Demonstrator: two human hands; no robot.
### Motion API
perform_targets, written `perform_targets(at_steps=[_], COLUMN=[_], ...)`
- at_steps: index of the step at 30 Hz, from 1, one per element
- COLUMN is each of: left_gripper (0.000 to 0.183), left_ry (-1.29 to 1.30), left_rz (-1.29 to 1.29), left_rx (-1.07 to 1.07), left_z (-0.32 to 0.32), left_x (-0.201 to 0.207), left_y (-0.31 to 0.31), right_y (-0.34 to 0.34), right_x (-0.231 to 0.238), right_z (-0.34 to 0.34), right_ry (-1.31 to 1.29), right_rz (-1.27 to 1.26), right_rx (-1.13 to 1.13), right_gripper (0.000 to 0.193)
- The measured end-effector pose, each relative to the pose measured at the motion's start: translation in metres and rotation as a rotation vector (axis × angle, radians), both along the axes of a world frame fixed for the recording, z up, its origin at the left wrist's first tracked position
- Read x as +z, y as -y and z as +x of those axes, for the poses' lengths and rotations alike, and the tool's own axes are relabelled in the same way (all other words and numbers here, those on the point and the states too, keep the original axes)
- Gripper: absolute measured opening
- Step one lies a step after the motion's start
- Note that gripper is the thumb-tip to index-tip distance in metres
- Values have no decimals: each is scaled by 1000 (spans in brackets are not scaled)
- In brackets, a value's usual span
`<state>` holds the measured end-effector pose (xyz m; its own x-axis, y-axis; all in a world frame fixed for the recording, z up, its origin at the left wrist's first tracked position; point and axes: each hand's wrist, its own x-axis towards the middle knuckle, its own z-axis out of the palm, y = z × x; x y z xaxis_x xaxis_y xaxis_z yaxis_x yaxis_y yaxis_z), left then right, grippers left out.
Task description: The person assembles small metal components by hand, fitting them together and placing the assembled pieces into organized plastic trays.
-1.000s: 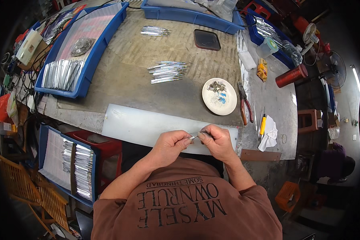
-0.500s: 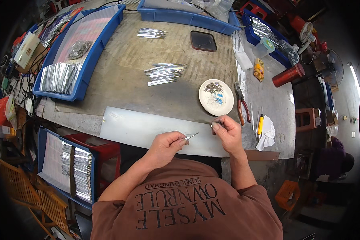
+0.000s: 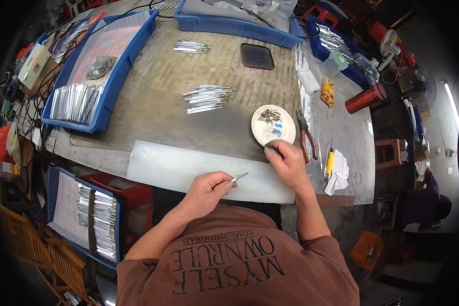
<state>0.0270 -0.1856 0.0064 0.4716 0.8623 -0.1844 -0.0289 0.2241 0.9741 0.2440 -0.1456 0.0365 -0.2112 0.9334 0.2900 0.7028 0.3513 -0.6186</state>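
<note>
Since a moment ago, my right hand [image 3: 289, 163] is moving up to the white plate [image 3: 260, 133], right of the middle. My left hand [image 3: 208, 191] is pinching a thin metal stick [image 3: 240, 177] near the middle, likely keeping its tip free. Right knuckles are hiding any pinch; I can't tell.

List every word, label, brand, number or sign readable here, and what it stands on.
Brown shirt: large dark capitals in several lines, upside down in this view; legible, but I won't copy the words.
Pale box, far left: small mark, too small to read.
Yellow packet: print too small and blurred to read.
</note>
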Motion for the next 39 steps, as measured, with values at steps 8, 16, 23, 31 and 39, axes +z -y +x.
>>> perform_targets(at_steps=[8,16,23,31,39], left_gripper=[15,15,16,13,8], left_ry=[-66,-44,-19,-16,-79], left_rz=[11,25,32,95,704], left_rx=[-39,-47,-40,-28,-52], left_z=[3,3,2,-3,-25], left_x=[6,2,4,7,78], left_y=[-1,0,1,-2,6], right_y=[21,24,27,25,34], right_x=[-1,-2,0,5,-2], right_z=[-26,-28,-29,-22,-16], right_ry=[-244,-193,-194,-250,-495], right_rz=[-91,-36,2,-9,-101], right_rx=[286,266,243,137,-44], right_gripper=[12,10,11,12,13])
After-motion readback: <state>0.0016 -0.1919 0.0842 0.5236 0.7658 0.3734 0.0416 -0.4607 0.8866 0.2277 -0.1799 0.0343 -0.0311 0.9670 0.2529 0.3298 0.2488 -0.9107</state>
